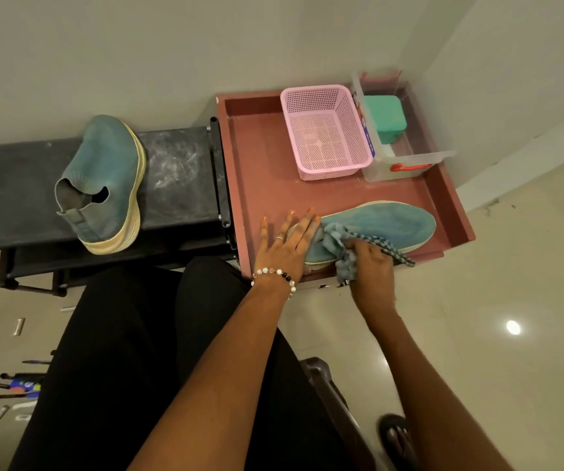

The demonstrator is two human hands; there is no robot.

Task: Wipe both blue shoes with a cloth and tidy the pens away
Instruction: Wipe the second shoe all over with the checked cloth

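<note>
One blue shoe [385,224] lies on its side in the reddish tray [260,158], toe pointing right. My left hand [285,243] presses flat on its heel end, fingers spread. My right hand [370,263] is shut on a bunched grey-blue cloth [341,239] with a checked edge, held against the shoe's side. The other blue shoe [104,178], with a cream sole, stands on the black bench [178,171] at the left. Several pens [12,385] lie scattered on the floor at the lower left.
A pink mesh basket [324,130] and a clear box [406,161] holding a green container [384,119] sit at the back of the tray. White walls close off the back and right. My black-clad lap fills the lower centre; a sandal [397,436] shows at lower right.
</note>
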